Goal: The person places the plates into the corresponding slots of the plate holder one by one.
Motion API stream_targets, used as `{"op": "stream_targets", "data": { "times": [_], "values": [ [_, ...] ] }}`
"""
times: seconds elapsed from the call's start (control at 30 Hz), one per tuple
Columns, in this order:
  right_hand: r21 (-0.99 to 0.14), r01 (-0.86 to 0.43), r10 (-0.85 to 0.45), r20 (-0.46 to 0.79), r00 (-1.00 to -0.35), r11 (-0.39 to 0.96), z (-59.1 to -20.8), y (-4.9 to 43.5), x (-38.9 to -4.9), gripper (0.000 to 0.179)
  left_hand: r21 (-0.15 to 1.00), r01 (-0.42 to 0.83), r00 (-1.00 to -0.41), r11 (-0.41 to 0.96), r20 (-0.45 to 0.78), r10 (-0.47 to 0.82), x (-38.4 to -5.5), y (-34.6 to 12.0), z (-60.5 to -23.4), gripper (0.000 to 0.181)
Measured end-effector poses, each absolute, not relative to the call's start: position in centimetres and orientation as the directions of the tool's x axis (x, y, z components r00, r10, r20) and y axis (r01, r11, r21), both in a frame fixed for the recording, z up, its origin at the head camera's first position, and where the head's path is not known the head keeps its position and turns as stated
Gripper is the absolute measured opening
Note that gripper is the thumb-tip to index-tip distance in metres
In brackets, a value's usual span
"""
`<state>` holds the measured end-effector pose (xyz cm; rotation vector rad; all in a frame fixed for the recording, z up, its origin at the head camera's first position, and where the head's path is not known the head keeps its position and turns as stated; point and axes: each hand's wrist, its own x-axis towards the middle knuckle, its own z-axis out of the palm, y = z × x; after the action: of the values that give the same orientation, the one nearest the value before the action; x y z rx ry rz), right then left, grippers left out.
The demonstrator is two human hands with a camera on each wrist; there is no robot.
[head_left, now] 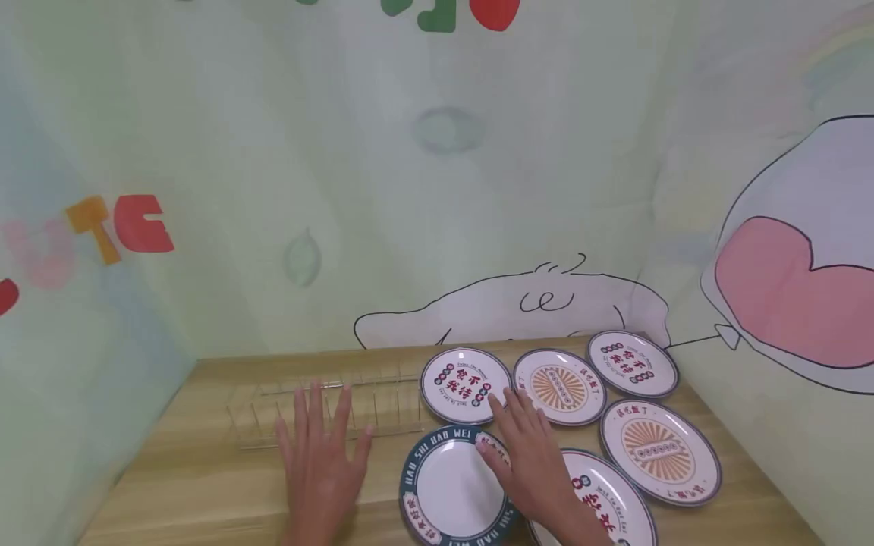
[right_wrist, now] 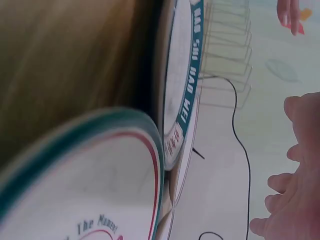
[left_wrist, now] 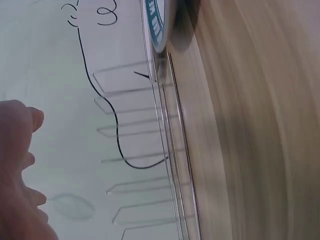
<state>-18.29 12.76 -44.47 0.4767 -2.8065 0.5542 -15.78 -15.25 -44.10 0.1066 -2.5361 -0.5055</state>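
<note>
My left hand (head_left: 324,459) hovers with fingers spread in front of a wire dish rack (head_left: 399,406), holding nothing. The rack's thin upright loops (left_wrist: 135,132) show in the left wrist view. My right hand (head_left: 529,455), also spread and holding nothing, is above the plates. Below it lies a white plate with a dark green lettered rim (head_left: 410,474), partly hidden by that hand. A plate with red characters (head_left: 617,500) lies under my right wrist. Beyond the fingertips lie another red-character plate (head_left: 454,398) and a plate with an orange sunburst (head_left: 560,398).
Two more plates lie at the right: a red-character plate (head_left: 631,364) at the back corner and a sunburst plate (head_left: 661,451) near the right edge. All rest on a wooden table (head_left: 191,470). A cloth backdrop (head_left: 273,152) with cartoon prints rises behind.
</note>
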Motion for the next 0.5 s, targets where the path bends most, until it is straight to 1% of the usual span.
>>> {"op": "stream_targets", "data": {
  "times": [0.13,0.23,0.37,0.5],
  "values": [
    [-0.320,-0.400,-0.334,0.243,-0.911,0.859,-44.9,12.1,-17.3,0.068,0.332,0.027,-0.830,0.943,0.534,-0.164,-16.5,-17.6,-43.9,0.065],
    [-0.292,-0.448,-0.410,0.186,-0.893,0.845,-45.8,11.5,-16.2,0.068,0.303,-0.006,-0.835,0.953,0.522,-0.172,-16.9,-20.0,-44.0,0.068],
    [-0.221,-0.529,-0.521,0.099,-0.848,0.819,-47.1,10.6,-14.7,0.069,0.301,-0.042,-0.849,0.953,0.492,-0.194,-17.2,-23.1,-44.2,0.071],
    [-0.202,-0.605,-0.614,0.023,-0.789,0.770,-48.0,9.7,-13.7,0.071,0.295,-0.036,-0.838,0.955,0.512,-0.189,-17.5,-25.8,-44.3,0.067]
  ]
}}
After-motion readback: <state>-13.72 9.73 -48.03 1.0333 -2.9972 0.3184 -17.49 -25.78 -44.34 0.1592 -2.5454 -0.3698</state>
